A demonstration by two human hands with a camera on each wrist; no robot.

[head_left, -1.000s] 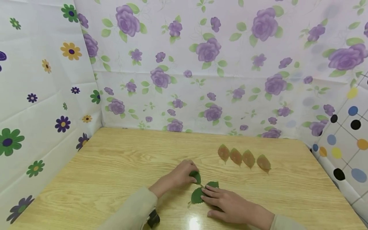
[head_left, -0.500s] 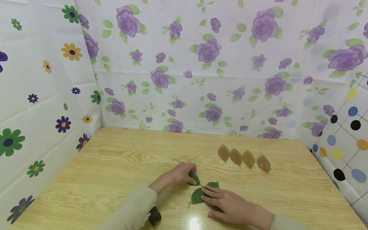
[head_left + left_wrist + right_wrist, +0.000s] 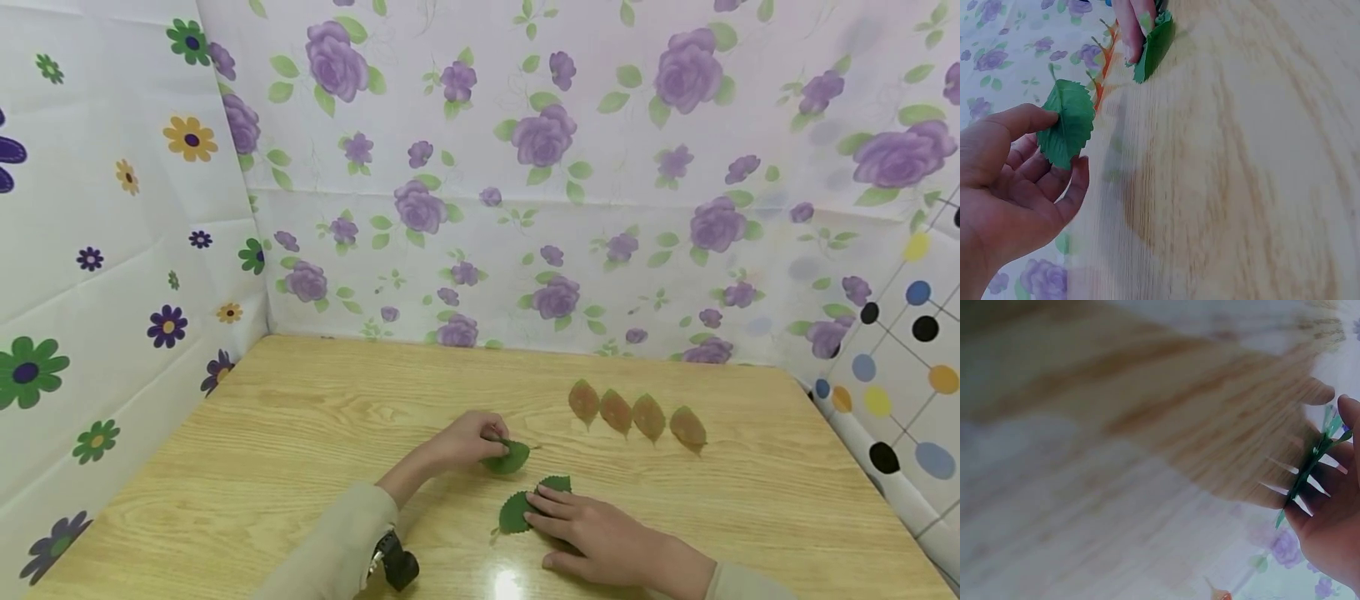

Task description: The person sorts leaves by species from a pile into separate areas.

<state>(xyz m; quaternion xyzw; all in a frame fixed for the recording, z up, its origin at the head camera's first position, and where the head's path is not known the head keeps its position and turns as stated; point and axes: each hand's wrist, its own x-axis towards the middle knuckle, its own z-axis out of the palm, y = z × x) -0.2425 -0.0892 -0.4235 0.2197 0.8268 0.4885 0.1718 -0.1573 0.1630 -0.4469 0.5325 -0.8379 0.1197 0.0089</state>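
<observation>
My left hand (image 3: 467, 442) pinches a green leaf (image 3: 508, 457) with a serrated edge between thumb and fingers, its short stem pointing right. In the left wrist view the leaf (image 3: 1067, 122) hangs upright with its stem up, raised over the table. My right hand (image 3: 588, 533) lies with fingers spread and straight on other green leaves (image 3: 514, 512) near the front of the table, partly covering them. One leaf tip (image 3: 556, 483) shows beyond the index finger. In the right wrist view these leaves (image 3: 1313, 462) appear edge-on under the fingers.
A row of several reddish-brown leaves (image 3: 616, 412) with green edges lies farther back on the wooden table (image 3: 337, 392), right of centre. Flowered cloth (image 3: 480, 167) hangs behind the table. A black wrist device (image 3: 399, 565) sits at the left sleeve.
My left hand has drawn its leaf up and away from the leaves under my right hand, turning it so the stem points right. The right hand has stayed in place.
</observation>
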